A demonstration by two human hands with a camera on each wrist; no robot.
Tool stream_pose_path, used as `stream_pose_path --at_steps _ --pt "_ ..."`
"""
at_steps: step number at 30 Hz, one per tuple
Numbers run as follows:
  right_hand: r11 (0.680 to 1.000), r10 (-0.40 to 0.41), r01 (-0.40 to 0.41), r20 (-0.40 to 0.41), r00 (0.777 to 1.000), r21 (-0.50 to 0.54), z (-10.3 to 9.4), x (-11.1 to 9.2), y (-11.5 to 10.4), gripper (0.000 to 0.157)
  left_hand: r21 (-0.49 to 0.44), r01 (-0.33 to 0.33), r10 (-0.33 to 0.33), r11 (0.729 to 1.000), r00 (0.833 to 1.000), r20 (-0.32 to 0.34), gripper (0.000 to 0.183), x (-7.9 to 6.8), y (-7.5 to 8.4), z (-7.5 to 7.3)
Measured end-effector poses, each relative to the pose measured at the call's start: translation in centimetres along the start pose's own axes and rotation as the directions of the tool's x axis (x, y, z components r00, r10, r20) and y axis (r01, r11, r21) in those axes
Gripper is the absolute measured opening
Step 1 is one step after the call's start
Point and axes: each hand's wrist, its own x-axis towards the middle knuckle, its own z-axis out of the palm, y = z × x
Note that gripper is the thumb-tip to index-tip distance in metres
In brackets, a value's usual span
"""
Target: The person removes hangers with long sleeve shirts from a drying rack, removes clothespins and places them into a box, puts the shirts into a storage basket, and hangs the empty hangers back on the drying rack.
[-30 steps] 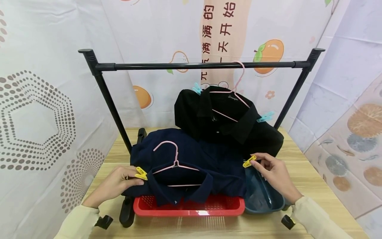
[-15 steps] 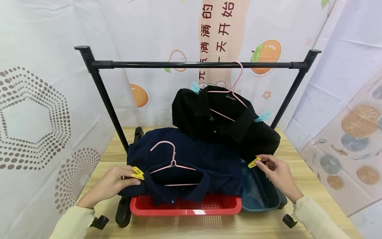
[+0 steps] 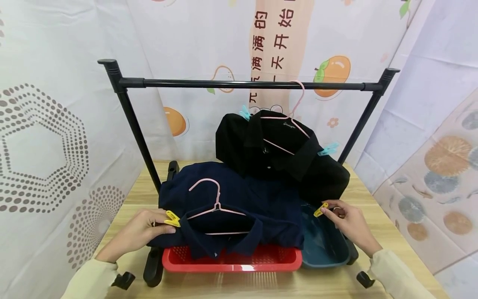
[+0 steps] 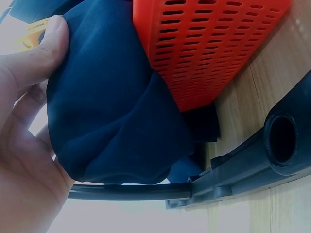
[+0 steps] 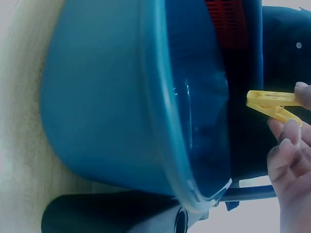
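Observation:
At the left shoulder of a navy collared shirt [image 3: 224, 180], my left hand [image 3: 140, 230] pinches a yellow clothespin [image 3: 172, 218] beside the collar. The left wrist view shows the thumb on the clothespin [image 4: 35, 36], with navy cloth draped beside the fingers. A pink hanger [image 3: 218, 194] sits inside this shirt, its hook lying free above the collar. Over the blue basin, my right hand [image 3: 349, 222] pinches a second yellow clothespin [image 3: 320, 210] between thumb and fingers; in the right wrist view that clothespin [image 5: 272, 99] is clear of any cloth.
The navy shirt overlaps a red basket [image 3: 231, 267], with a blue basin [image 3: 326, 265] to its right. Behind, a black shirt [image 3: 235, 143] hangs by a pink hanger [image 3: 298, 97] from the black rack [image 3: 224, 84]; light blue clothespins [image 3: 328, 149] grip its shoulders.
My right hand has moved slightly right and down, away from the navy shirt, and its clothespin has tipped more upright. The left hand stays at the shirt's left shoulder.

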Motion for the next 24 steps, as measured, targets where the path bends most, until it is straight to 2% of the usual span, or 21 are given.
stream_pose_path --at_steps 7,14,24 --pt "0.998 0.052 -0.050 0.103 0.993 -0.024 -0.1 0.1 0.3 0.035 -0.008 0.007 -0.007 1.000 1.000 0.005 0.010 0.0 0.0 0.0" --pt "0.998 0.060 -0.050 0.259 0.964 -0.046 0.5 0.1 1.1 0.037 -0.004 0.010 -0.010 1.000 1.000 0.014 0.010 -0.1 0.1 0.0" --pt "0.993 -0.025 0.058 0.284 0.959 -0.106 1.1 0.8 1.4 0.029 0.009 0.004 -0.004 1.000 1.000 0.008 0.010 0.0 0.2 0.0"
